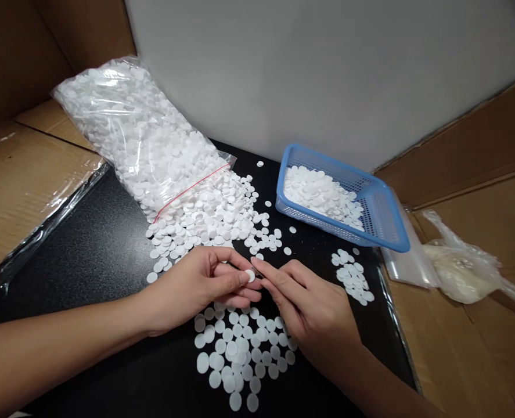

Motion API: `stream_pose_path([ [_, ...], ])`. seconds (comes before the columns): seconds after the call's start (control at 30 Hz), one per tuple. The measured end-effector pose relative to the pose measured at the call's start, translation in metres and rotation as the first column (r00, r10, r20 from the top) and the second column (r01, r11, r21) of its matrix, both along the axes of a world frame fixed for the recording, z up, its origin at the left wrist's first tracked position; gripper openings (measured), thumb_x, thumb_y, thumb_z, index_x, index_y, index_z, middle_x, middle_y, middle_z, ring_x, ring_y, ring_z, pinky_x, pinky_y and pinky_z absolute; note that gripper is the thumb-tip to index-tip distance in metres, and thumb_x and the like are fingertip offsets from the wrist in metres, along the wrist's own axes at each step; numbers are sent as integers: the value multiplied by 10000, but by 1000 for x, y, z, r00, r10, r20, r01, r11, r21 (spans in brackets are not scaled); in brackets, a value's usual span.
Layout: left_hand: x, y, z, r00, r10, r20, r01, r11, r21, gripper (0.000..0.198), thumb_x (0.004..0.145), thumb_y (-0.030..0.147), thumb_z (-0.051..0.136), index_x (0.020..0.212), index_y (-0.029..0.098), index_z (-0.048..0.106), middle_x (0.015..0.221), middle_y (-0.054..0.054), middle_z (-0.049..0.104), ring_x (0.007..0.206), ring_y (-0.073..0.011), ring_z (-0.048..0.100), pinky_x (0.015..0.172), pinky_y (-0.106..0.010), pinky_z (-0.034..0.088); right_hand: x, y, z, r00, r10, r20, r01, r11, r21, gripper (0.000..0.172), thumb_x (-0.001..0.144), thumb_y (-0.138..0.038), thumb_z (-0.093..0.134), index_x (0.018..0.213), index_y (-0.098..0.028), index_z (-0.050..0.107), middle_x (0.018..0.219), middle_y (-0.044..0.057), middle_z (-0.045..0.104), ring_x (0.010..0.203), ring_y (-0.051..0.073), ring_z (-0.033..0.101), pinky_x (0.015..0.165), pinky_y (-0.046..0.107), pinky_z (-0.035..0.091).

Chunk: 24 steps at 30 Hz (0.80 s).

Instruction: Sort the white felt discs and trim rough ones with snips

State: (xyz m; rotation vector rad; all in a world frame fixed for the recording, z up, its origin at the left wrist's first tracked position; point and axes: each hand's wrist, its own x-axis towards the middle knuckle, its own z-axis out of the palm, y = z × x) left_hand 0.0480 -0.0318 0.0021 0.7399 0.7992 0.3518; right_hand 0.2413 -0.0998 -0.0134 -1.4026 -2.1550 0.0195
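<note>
Near the middle of the view, my left hand (pixel 205 284) pinches a small white disc (pixel 250 276) between thumb and fingers. My right hand (pixel 313 305) is closed just to its right, its fingertips at the disc's edge around a small thin item too small to name. White discs (pixel 238 351) lie spread below both hands. Behind them, a heap of discs (pixel 213 215) spills from the mouth of a clear plastic bag (pixel 126 128) full of discs.
A blue basket (pixel 344 229) partly filled with discs stands at the back right. A small pile of discs (pixel 353 276) lies right of my right hand. A knotted plastic bag (pixel 460 270) rests on cardboard (pixel 461 354) beyond the black table (pixel 78 244).
</note>
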Motion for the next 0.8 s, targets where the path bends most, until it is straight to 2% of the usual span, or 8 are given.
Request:
stream_pose_path([
  [0.1, -1, 1, -2, 1000, -15, -11, 15, 1000, 22, 277, 811, 351, 801, 920, 132, 671, 921, -93, 786, 889, -177, 753, 833, -263, 574, 3, 2, 0, 999, -31, -18, 31, 998, -46, 323, 1021, -177, 478, 1253, -156, 701, 680, -5, 547, 527, 90, 496, 478, 206, 405],
  [0.2, -4, 3, -1, 990, -103, -92, 120, 971, 206, 168, 899, 306, 685, 922, 142, 655, 858, -62, 757, 801, -159, 731, 743, -247, 553, 13, 10, 0, 989, -140, -46, 134, 985, -110, 360, 1051, -257, 414, 1311, -190, 653, 746, 11, 587, 549, 108, 527, 512, 222, 435],
  [0.23, -5, 3, 0, 976, -149, -159, 193, 931, 311, 150, 916, 298, 649, 909, 149, 664, 805, -39, 732, 752, -147, 706, 692, -232, 531, 18, 14, 0, 981, -185, -58, 176, 976, -128, 371, 1055, -284, 397, 1328, -196, 633, 794, 24, 620, 577, 120, 556, 533, 234, 451],
  [0.3, -8, 3, 2, 918, -229, -324, 373, 779, 505, 161, 927, 287, 609, 862, 167, 696, 761, -12, 673, 697, -133, 642, 621, -217, 474, 28, 20, -1, 961, -264, -86, 248, 956, -156, 364, 1046, -343, 417, 1308, -192, 619, 862, 42, 671, 628, 149, 605, 561, 261, 470],
  [0.4, -10, 2, 1, 835, -275, -477, 543, 554, 631, 170, 907, 270, 621, 794, 192, 722, 828, -11, 620, 729, -137, 606, 605, -218, 434, 39, 25, -2, 944, -305, -125, 278, 941, -195, 219, 995, -369, 534, 1025, -203, 674, 764, 14, 670, 585, 154, 595, 538, 267, 448],
  [0.5, -10, 2, -7, 835, -221, -504, 545, 453, 705, 134, 901, 210, 616, 819, 201, 721, 853, -10, 588, 747, -138, 600, 625, -219, 436, 38, 26, -5, 960, -237, -146, 198, 951, -239, 156, 966, -252, 564, 843, -213, 652, 765, 10, 651, 634, 152, 614, 567, 261, 455],
  [0.67, -9, 2, -20, 891, -53, -450, 447, 266, 854, 221, 935, 129, 518, 1043, 220, 688, 1063, -65, 621, 986, -210, 612, 819, -303, 493, 23, 29, -17, 973, -155, -172, 95, 944, -316, 143, 930, -157, 569, 952, -221, 695, 879, 21, 655, 727, 155, 651, 645, 266, 501],
  [0.8, -9, -3, -14, 848, -265, -459, 515, 207, 832, 265, 933, 211, 613, 1193, 218, 668, 1355, -125, 582, 1266, -280, 534, 1042, -397, 456, 19, 36, -19, 966, -163, -199, 82, 929, -361, 78, 898, -148, 626, 917, -206, 674, 889, 19, 639, 741, 158, 641, 677, 275, 498],
])
